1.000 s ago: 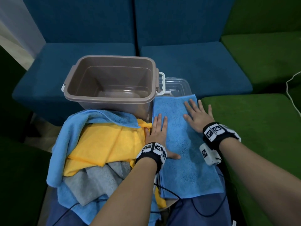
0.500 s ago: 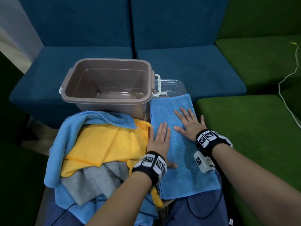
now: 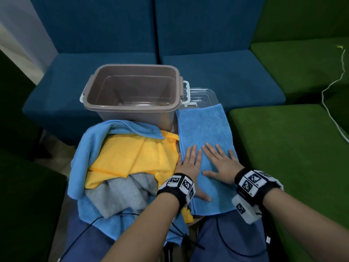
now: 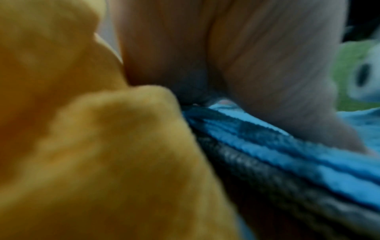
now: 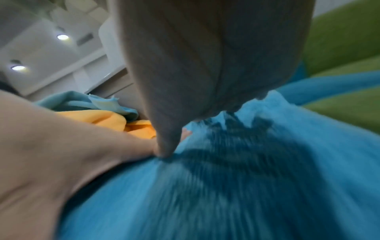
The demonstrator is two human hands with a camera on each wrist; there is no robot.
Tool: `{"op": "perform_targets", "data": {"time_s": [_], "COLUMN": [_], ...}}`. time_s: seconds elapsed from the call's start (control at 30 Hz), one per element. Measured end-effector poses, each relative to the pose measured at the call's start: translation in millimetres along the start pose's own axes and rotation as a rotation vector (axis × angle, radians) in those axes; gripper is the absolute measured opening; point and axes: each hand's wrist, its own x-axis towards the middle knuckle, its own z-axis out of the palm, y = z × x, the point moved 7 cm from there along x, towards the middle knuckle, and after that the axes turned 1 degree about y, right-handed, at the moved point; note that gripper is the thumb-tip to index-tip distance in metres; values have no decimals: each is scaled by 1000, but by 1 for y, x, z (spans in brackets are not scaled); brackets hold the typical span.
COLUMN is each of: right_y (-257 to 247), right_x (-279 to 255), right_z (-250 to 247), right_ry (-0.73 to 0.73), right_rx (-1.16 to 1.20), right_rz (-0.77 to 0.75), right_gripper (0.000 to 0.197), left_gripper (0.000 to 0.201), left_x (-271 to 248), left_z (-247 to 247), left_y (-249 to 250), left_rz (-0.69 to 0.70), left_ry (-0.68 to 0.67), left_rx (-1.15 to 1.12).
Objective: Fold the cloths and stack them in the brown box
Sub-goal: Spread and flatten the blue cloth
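A blue cloth [image 3: 204, 129], folded to a long strip, lies flat in front of me, right of the brown box [image 3: 132, 95]. Both hands press on its near half with straight, spread fingers: my left hand [image 3: 189, 163] along its left edge, my right hand [image 3: 220, 163] beside it. The brown box stands empty. In the left wrist view the palm [image 4: 257, 65] rests on the blue cloth's layered edge [image 4: 287, 155] beside a yellow cloth [image 4: 92, 146]. In the right wrist view the palm [image 5: 205, 65] lies on the blue cloth [image 5: 246, 186].
A heap of unfolded cloths lies left of my hands: yellow [image 3: 136, 157], grey [image 3: 120, 193] and light blue [image 3: 90, 148]. A clear plastic lid or tub [image 3: 202, 95] sits behind the folded cloth. Blue seats [image 3: 217, 72] lie beyond, green cushions [image 3: 283, 148] on the right with a white cable [image 3: 324, 95].
Both hands have slid toward me along the blue cloth, from its middle to its near half, staying flat. The right hand has moved closer to the left.
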Motion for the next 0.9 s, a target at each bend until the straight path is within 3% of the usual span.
{"op": "perform_targets", "data": {"time_s": [0.13, 0.23, 0.3, 0.37, 0.43, 0.6, 0.9], "right_y": [20, 25, 13, -2, -5, 24, 30], "right_x": [-14, -15, -18, -26, -36, -53, -59], "right_z": [11, 4, 4, 12, 22, 30, 33], "right_ry": [-22, -7, 12, -28, -83, -134, -167], "right_rx": [10, -46, -54, 16, 39, -14, -64], "right_rz": [20, 69, 60, -13, -66, -48, -23], "right_gripper": [85, 85, 88, 99, 113, 135, 144], "left_gripper": [149, 125, 104, 97, 103, 144, 160], "left_x": [-6, -16, -21, -24, -23, -22, -26], "left_z": [0, 5, 15, 20, 21, 26, 26], "left_y": [2, 18, 26, 23, 18, 20, 22], "left_rz": [-18, 22, 98, 136, 164, 206, 167], "left_ry": [-12, 28, 47, 56, 59, 47, 54], "left_rx": [34, 120, 69, -24, -51, 22, 77]}}
